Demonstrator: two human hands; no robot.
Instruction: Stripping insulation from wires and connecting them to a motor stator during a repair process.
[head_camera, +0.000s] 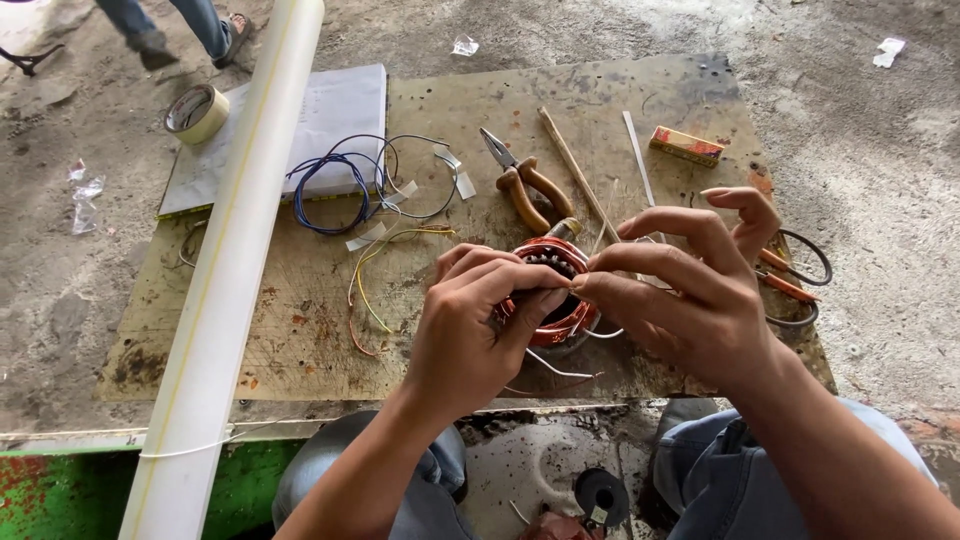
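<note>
A worn board serves as table (300, 330), lying on a concrete floor (880, 150). A long white pipe (235, 260) crosses its left edge, over a pale flat book (340, 110) at the far left corner. Near the front edge, centre, sits a motor stator wound with copper wire (550, 290). The left hand (470, 330) is clamped on the stator's left rim; the right hand (690, 290) has fingertips pinched together at its top. Orange-handled pliers (525, 185) lie behind the stator. A roll of tape (197, 112) rests off the table's far left corner. A small red-and-yellow rectangular box (686, 146) lies near the far right corner.
</note>
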